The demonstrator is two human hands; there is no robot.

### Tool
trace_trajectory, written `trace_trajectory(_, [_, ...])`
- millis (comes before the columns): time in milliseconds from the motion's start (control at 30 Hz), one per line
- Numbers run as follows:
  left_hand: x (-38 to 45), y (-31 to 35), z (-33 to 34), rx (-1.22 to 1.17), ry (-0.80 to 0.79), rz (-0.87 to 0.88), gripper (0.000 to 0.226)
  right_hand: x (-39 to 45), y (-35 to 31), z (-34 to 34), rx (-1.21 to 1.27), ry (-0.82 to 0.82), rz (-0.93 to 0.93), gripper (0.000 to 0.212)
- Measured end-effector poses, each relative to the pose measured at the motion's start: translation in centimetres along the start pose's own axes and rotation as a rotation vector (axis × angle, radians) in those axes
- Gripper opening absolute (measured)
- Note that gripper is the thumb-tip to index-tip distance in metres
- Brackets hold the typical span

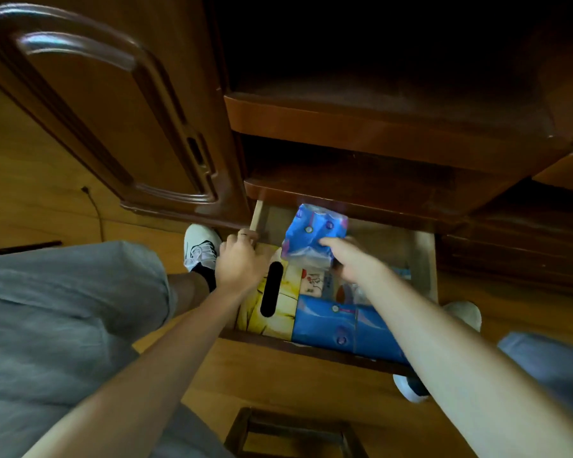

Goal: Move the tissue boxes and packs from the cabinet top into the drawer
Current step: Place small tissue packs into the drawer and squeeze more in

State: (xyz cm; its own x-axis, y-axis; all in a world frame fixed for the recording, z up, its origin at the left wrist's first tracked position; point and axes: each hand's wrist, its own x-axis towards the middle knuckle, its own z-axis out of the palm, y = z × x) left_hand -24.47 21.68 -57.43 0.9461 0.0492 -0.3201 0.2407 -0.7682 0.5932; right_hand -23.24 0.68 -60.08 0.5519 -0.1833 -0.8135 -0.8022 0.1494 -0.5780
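The open wooden drawer (425, 259) sits pulled out at the foot of a dark brown wooden cabinet (377, 127), and much of its inside is covered. The right forearm crosses over the drawer's near right corner and hides what lies there; the back of the drawer runs under the cabinet's lower shelf edge and falls into shadow. The frame is blurred by motion, so print on the packaging cannot be read.

The right hand (351, 262) holds a soft blue plastic tissue pack (315, 234) above the back half of the drawer, thumb on the near face and fingers curled round the far side, where they are mostly hidden. The pack is tilted and crumpled under the grip, clear of the drawer walls. The left hand (242, 259) rests at the drawer's left wall, fingers bent over the rim and partly out of sight; whether it grips the wood or only touches it cannot be told.

Inside, a yellow cardboard tissue box (278, 312) with a dark oval slot lies against the left wall. Beside it, along the front wall, lies a long blue tissue pack (338, 325), its right end cut off by the forearm. Behind these a white printed pack (315, 280) shows only in part. Bare drawer floor shows at the back, under the held pack.

A grey trouser leg (63, 309) and a white shoe (201, 246) stand just left of the drawer on the wooden floor (30, 193).
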Motion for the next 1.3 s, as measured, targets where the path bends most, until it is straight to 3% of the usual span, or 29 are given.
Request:
trace_trajectory(100, [1.0, -1.5, 0.4, 0.097, -0.042, 0.051, 0.051, 3.2, -0.5, 2.7, -0.063, 0.099, -0.037, 0.041])
trace_trajectory(333, [2.6, -3.9, 2.2, 0.219, -0.185, 0.166, 0.065, 8.9, -1.3, 6.6, -0.069, 0.285, -0.088, 0.055])
trace_trajectory(533, [3.2, -5.1, 3.1, 0.240, -0.165, 0.222, 0.067, 11.1, -0.5, 8.3, -0.639, 0.166, -0.127, 0.053])
trace_trajectory(633, [3.5, -5.2, 3.3, 0.201, -0.164, 0.212, 0.066, 11.7, -0.5, 7.4, -0.789, 0.199, -0.137, 0.051])
trace_trajectory(800, [3.6, -5.1, 3.5, 0.182, -0.172, 0.201, 0.063, 12.0, -0.2, 5.6, -0.268, 0.240, -0.143, 0.040])
trace_trajectory(900, [3.7, -5.2, 3.5, 0.195, -0.181, 0.201, 0.064, 11.6, 0.3, 3.3, -0.041, 0.360, -0.119, 0.038])
trace_trajectory(1033, [3.3, -5.0, 3.9, 0.209, -0.183, 0.181, 0.062, 10.6, 1.5, -1.8, -0.134, 0.532, -0.078, 0.036])
trace_trajectory(1200, [2.2, -4.9, 3.6, 0.189, -0.183, 0.174, 0.063, 8.2, 1.9, -3.0, -0.009, 0.412, -0.067, 0.006])
trace_trajectory(1300, [1.7, -5.0, 3.1, 0.187, -0.193, 0.177, 0.064, 7.6, 1.4, -1.0, 0.083, 0.296, -0.052, 0.026])
